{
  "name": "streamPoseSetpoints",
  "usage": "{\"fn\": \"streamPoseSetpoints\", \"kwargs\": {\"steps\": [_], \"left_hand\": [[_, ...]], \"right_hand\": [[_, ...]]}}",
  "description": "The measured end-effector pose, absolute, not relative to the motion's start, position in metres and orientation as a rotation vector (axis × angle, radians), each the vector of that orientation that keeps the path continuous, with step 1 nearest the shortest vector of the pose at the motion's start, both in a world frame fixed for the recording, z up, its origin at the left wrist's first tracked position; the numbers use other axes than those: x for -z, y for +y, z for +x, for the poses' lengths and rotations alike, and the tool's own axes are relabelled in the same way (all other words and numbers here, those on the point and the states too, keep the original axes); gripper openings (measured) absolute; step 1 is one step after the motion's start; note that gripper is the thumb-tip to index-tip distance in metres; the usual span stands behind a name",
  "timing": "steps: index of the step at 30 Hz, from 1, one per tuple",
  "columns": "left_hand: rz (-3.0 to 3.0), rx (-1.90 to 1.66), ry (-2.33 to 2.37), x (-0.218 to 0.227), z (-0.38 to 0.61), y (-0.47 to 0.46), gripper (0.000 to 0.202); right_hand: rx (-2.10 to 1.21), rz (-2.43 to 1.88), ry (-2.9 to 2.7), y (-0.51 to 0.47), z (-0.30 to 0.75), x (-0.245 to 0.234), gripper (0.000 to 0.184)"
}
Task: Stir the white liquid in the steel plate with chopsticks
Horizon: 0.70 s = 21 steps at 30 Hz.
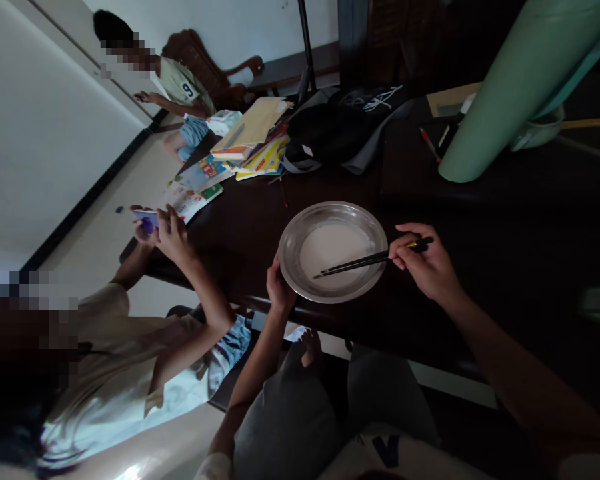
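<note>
A round metal bowl (pixel 290 243) sits near the front edge of the dark table, holding a whitish liquid (pixel 330 247). My left hand (pixel 279 285) grips the bowl's left rim, its fingers partly hidden behind the wall. In my right hand (pixel 423 263) is a pair of black chopsticks (pixel 360 261), held near their upper ends. They slant down to the left across the bowl's right rim, with their tips at the liquid.
Books and papers (pixel 253 137) are piled at the back left, beside a black bag (pixel 330 127). A tall green cylinder (pixel 505 100) stands at the right. One person at my left holds a phone (pixel 147 219); another person (pixel 185 87) sits farther back.
</note>
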<state>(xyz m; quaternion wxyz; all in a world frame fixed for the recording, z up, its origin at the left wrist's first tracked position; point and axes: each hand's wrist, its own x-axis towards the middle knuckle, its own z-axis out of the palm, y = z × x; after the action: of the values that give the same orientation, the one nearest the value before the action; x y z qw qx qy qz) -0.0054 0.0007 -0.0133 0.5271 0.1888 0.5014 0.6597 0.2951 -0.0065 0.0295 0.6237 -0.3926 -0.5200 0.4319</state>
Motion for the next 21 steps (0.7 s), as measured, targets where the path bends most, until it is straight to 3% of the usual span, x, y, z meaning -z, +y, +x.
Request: {"fn": "streamPoseSetpoints", "kwargs": {"steps": [5, 8, 14, 21], "left_hand": [[0.458, -1.57, 1.204, 0.013, -0.006, 0.001, 0.023], [0.448, -1.568, 1.217, 0.013, -0.005, 0.001, 0.024], [0.47, -1.55, 1.225, 0.011, -0.005, 0.0, 0.027], [0.421, -1.572, 1.234, 0.01, -0.004, 0.0, 0.022]], "right_hand": [[-0.842, -0.951, -1.006, -0.001, 0.307, -0.032, 0.041], [-0.742, -0.951, -0.942, 0.001, 0.311, -0.035, 0.034], [-0.874, -1.035, -1.121, -0.01, 0.305, -0.038, 0.043], [-0.737, -1.035, -0.98, -0.002, 0.309, -0.038, 0.037]]}}
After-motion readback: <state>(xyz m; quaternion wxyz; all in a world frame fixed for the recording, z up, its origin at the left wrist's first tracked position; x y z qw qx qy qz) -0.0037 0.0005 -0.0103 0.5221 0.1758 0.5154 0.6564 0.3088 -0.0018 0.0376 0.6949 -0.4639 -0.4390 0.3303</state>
